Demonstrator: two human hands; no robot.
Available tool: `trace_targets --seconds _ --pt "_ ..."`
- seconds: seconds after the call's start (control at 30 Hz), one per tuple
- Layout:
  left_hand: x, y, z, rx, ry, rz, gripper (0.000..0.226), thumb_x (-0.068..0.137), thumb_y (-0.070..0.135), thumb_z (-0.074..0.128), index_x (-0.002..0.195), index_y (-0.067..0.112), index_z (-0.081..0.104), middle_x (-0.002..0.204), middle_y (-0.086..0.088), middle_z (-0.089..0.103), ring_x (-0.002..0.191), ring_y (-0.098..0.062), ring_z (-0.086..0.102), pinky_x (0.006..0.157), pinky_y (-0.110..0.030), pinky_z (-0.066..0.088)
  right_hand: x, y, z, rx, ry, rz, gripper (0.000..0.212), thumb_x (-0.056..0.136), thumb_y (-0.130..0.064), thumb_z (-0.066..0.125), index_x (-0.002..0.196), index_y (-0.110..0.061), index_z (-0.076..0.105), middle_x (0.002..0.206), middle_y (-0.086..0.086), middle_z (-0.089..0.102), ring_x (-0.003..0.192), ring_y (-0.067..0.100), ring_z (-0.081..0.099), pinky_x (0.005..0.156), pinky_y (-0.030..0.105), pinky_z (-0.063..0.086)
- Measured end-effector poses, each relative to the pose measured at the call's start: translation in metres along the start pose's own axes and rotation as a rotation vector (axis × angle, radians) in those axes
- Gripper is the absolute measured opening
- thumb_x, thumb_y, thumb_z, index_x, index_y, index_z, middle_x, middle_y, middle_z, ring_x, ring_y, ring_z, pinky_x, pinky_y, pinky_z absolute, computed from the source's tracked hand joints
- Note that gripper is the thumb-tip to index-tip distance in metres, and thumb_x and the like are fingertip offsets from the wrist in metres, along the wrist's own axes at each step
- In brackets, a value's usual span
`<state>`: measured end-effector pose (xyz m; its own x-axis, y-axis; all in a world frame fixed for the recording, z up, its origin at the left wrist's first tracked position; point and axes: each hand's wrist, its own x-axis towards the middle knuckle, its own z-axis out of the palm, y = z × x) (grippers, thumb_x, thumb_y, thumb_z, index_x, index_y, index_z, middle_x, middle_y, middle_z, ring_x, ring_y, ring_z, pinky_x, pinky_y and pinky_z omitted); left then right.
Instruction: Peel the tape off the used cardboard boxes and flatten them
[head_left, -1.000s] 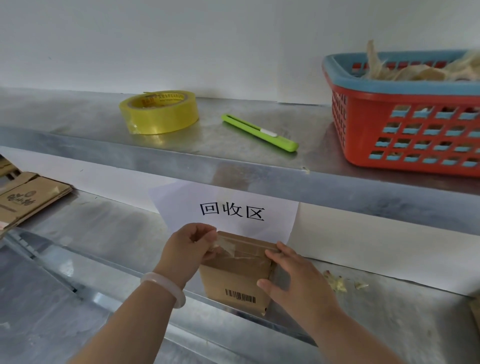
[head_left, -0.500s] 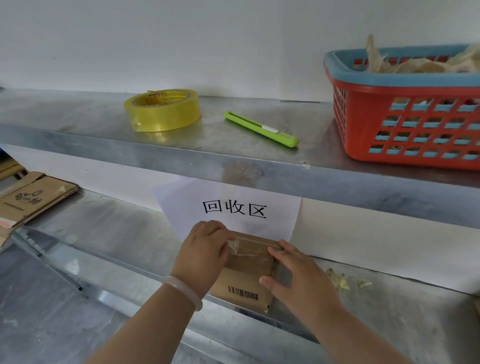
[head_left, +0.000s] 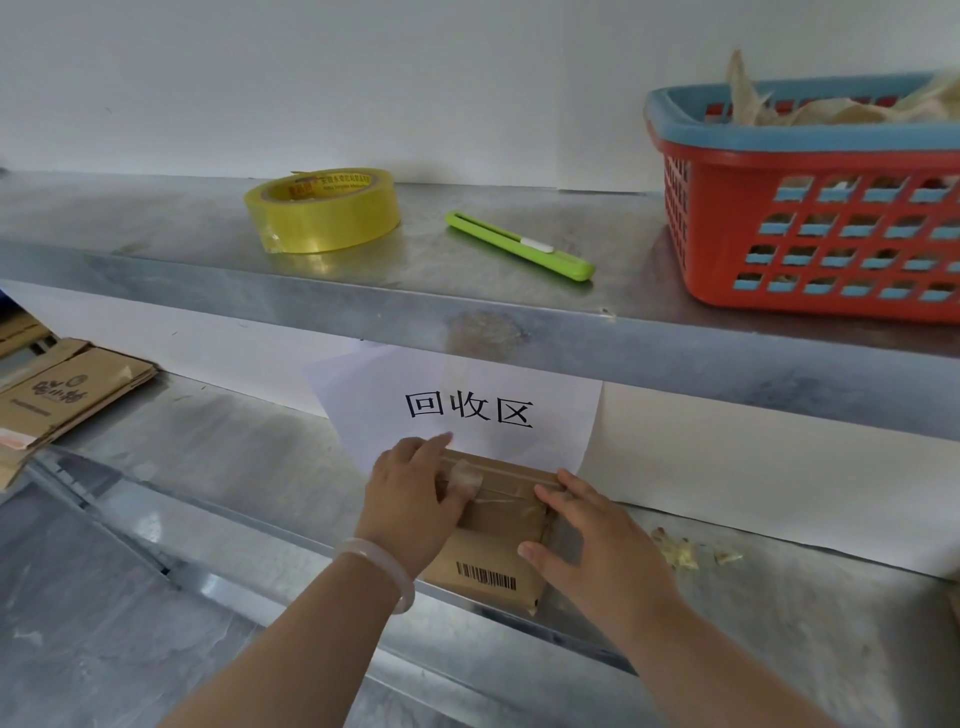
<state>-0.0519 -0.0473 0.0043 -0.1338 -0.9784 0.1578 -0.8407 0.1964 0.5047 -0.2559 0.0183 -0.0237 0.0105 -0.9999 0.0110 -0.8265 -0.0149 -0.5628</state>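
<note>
both hands lay on the box (head_left: 493, 540) at 6 o'clock on the lower shelf (head_left: 234, 457): the left hand (head_left: 410, 499) pinched loose tape (head_left: 464, 479), the right hand (head_left: 597, 540) pressed flat, fingers spread. peeling looked underway; next, a steady pull toward 3 o'clock while bracing the box.

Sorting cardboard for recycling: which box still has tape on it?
The small box with the barcode, between both hands on the lower shelf; clear tape crosses its top. The flattened boxes at far left show no tape.
</note>
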Motion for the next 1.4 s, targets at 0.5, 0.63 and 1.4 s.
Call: trace_targets --seconds 0.5,0.63,1.4 --pt "-0.008 0.010 0.011 0.009 0.009 -0.077 0.030 0.085 0.064 0.048 0.098 0.046 0.068 0.115 0.022 0.048 0.116 -0.009 0.036 0.097 -0.032 0.031 0.001 0.001 0.002 0.001 0.011 0.001 0.069 0.083 -0.068 0.056 0.145 -0.046 0.037 0.157 -0.027 0.017 0.142 0.005 0.028 0.115 0.033 0.032" --pt "-0.013 0.019 0.014 0.014 0.065 -0.020 0.028 0.082 0.065 0.054 0.097 0.047 0.068 0.105 0.025 0.049 0.107 -0.003 0.035 0.094 -0.027 0.022 0.001 0.001 0.004 0.001 0.022 0.000 0.067 0.083 -0.068 0.056 0.144 -0.047 0.037 0.157 -0.028 0.016 0.141 0.004 0.029 0.113 0.031 0.033" --pt "-0.001 0.007 0.014 0.065 0.135 0.086 0.012 0.101 0.018 0.036 0.089 0.017 0.039 0.070 0.004 0.054 0.059 -0.019 0.051 0.054 -0.032 0.043 -0.001 0.000 0.002 -0.005 0.020 0.002 0.069 0.082 -0.069 0.056 0.145 -0.047 0.036 0.157 -0.028 0.015 0.141 0.003 0.027 0.115 0.033 0.030"
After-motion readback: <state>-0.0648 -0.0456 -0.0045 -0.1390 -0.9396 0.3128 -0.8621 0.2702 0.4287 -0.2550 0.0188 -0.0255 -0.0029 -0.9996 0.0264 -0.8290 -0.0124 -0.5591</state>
